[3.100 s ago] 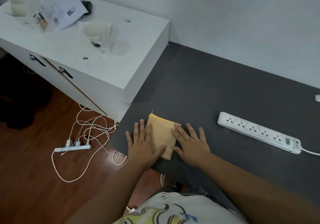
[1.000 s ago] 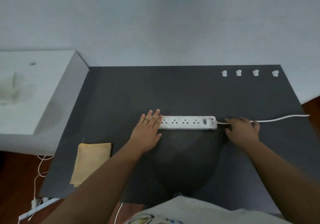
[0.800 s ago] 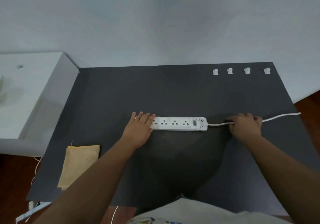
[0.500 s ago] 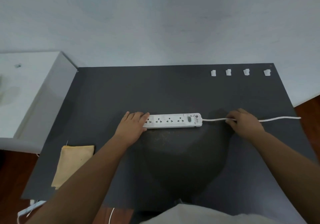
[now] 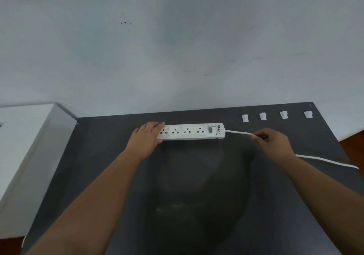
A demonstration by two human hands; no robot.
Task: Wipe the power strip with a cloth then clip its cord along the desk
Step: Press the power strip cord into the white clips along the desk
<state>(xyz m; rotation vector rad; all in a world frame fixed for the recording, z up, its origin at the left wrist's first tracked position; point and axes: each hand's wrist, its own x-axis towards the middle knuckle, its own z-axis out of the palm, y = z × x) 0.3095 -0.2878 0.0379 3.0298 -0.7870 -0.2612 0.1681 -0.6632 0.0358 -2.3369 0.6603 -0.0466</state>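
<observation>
A white power strip [image 5: 194,131] lies near the back of the dark grey desk [image 5: 197,195], parallel to the wall. My left hand [image 5: 146,137] grips its left end. My right hand [image 5: 272,141] pinches the white cord [image 5: 239,132] a short way right of the strip. The cord comes out again behind my wrist and trails off the desk's right edge [image 5: 325,159]. Several small white cord clips [image 5: 263,116] sit in a row along the back right edge, beyond my right hand. The cloth is out of view.
A white cabinet [image 5: 23,146] stands against the desk's left side, higher than the desk. A pale wall [image 5: 177,48] rises right behind the desk. Brown floor [image 5: 354,138] shows past the right edge.
Both hands have carried the strip away from me toward the back of the desk, next to the clips. The view has tilted up, and the yellow cloth has left the frame.
</observation>
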